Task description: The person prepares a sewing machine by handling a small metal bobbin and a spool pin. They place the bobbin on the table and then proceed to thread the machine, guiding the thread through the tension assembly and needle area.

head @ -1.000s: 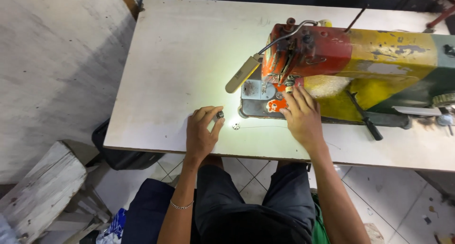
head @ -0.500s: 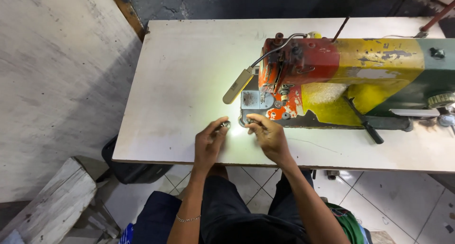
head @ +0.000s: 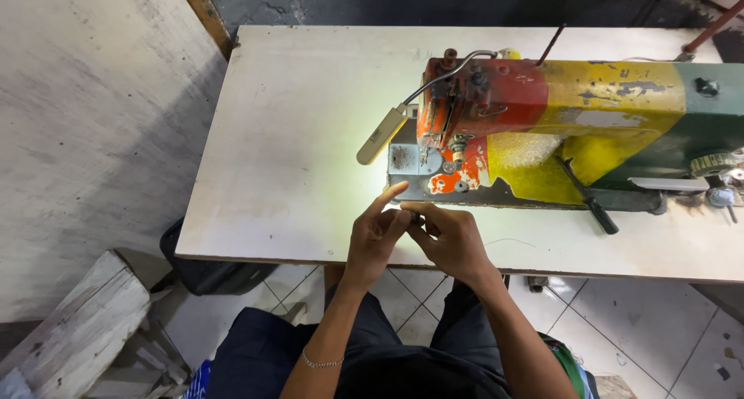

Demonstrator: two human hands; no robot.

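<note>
Small part (head: 416, 220), barely visible, pinched between left hand (head: 377, 236) and right hand (head: 449, 240) fingertips over tabletop (head: 294, 135), near sewing machine (head: 542, 127).

No packages, signs or screens are showing in the head view. One possible label: a pale grey rectangular patch (head: 603, 118) is sitting on the yellow middle section of the sewing machine (head: 620, 104), on its top face (worn, edges flaking; cannot tell whether it is a sticker or bare paint). Nothing on it is resolving as print. Nothing else of the kind is showing.
</note>
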